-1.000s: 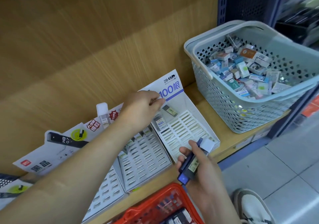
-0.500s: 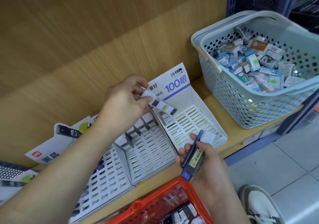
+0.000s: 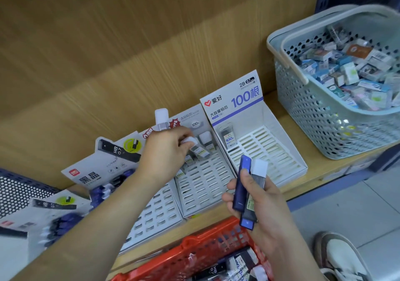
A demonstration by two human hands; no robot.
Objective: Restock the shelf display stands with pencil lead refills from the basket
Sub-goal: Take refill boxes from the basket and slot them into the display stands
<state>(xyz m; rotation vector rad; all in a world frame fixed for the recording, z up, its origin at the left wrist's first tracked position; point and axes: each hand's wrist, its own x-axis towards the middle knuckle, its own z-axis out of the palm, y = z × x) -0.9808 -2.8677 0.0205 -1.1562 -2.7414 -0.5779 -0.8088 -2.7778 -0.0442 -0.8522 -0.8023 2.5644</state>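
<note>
I see L hand (image 3: 166, 153) pinching a white-cap refill (image 3: 190, 140) right over the middle stand (image 3: 205, 185), R hand (image 3: 259, 202) curled round two more refills (image 3: 241, 183) (one blue, one white-cap), near the red basket (image 3: 190, 245).

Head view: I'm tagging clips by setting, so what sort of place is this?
Probably a stationery shop aisle: printed cardboard display stands for pencil leads on a wooden shelf, a pale perforated basket heaped with small boxed goods, and a red basket of refill cases.
</note>
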